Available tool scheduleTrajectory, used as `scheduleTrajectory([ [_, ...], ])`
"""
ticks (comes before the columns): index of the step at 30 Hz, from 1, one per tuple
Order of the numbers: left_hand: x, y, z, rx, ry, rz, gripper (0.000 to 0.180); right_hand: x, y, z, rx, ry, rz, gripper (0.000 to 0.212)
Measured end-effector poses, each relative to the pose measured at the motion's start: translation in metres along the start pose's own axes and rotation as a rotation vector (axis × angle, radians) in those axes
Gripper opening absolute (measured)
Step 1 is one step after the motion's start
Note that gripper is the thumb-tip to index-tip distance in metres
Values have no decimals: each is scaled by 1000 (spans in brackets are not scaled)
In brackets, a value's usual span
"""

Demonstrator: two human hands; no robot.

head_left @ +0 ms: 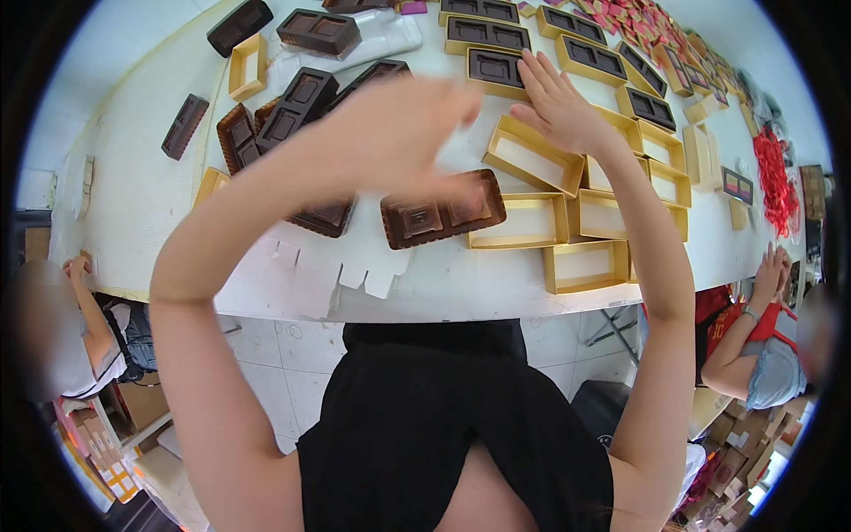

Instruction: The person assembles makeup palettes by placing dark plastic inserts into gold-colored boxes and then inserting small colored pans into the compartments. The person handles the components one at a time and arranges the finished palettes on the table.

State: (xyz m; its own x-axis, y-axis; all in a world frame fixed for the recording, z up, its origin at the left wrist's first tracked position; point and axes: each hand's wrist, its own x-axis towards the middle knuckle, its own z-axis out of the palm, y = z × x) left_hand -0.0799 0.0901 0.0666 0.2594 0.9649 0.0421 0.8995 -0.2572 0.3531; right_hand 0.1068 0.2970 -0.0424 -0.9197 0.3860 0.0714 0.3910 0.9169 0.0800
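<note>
My right hand (pixel 565 108) lies with its fingers stretched out at the right end of a gold box with a dark brown plastic tray (pixel 496 68) in it, seemingly touching it. Smeared by motion, my left hand (pixel 403 133) passes above the table over loose brown trays. Below its fingers sits a brown two-compartment tray (pixel 424 222), partly overlapping an open gold box (pixel 523 222). Whether the left hand holds anything cannot be made out. Another open gold box (pixel 534 152) sits just below my right hand.
Stacked dark trays (pixel 297 106) lie at the left beside a small gold box (pixel 247 67). Filled gold boxes (pixel 591 58) stand at the far right, near pink and red pieces (pixel 638 27) and red ribbons (pixel 776 182). People sit at both table ends.
</note>
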Motion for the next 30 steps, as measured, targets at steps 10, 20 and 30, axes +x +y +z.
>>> scheduleTrajectory([
  [10,-4,20,2,101,314,107,42,-35,-12,-123,648,415,-363,64],
  [20,145,15,24,-1512,-369,-44,52,-111,20,-132,13,542,-136,48],
  [30,165,-4,105,-248,156,125,63,-92,66,-36,377,182,12,35],
])
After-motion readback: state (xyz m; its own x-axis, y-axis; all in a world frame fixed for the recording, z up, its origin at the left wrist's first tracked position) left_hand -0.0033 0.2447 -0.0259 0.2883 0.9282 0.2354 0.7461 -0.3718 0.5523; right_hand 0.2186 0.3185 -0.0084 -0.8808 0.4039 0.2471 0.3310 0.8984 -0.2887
